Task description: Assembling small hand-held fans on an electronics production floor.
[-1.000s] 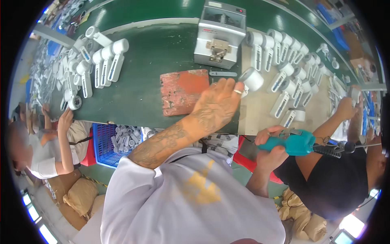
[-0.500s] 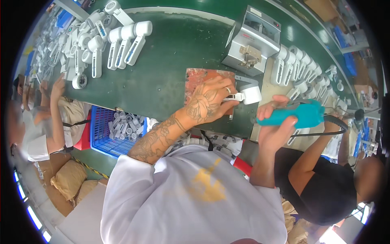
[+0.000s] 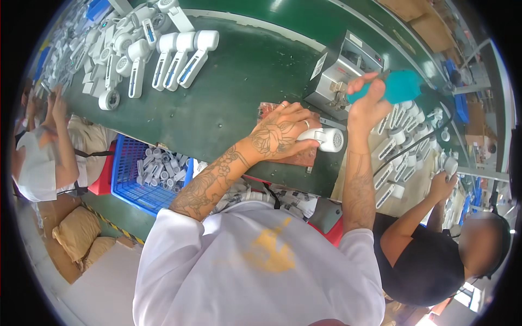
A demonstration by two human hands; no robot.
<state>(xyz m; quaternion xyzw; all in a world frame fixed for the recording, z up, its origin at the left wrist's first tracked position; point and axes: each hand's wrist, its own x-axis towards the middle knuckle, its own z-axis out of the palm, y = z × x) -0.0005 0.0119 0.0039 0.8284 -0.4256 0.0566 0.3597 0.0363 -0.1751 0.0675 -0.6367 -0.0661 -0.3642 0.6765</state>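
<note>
My left hand (image 3: 285, 132), tattooed up the forearm, is closed on a white handheld fan (image 3: 329, 139), whose round grilled head sticks out to the right of the fingers. The fan's handle is mostly covered by the hand. Beneath them lies a worn red block (image 3: 296, 158) on the green bench. Raised to the right, my right hand (image 3: 370, 102) is wrapped round a teal electric screwdriver (image 3: 399, 87) with a dark cable. The screwdriver's front end points left at the front of a grey metal screw feeder (image 3: 345, 68); its tip is hard to make out there.
White fans (image 3: 179, 60) stand in a row at the far left beside a large pile. More fans (image 3: 399, 149) lie on the right. A blue basket (image 3: 122, 179) holds small white parts. Co-workers sit on both sides; the right one's arm (image 3: 416, 206) reaches onto the bench.
My right hand has lifted the screwdriver up and away to the screw feeder. In my left hand the fan has turned so its grille shows.
</note>
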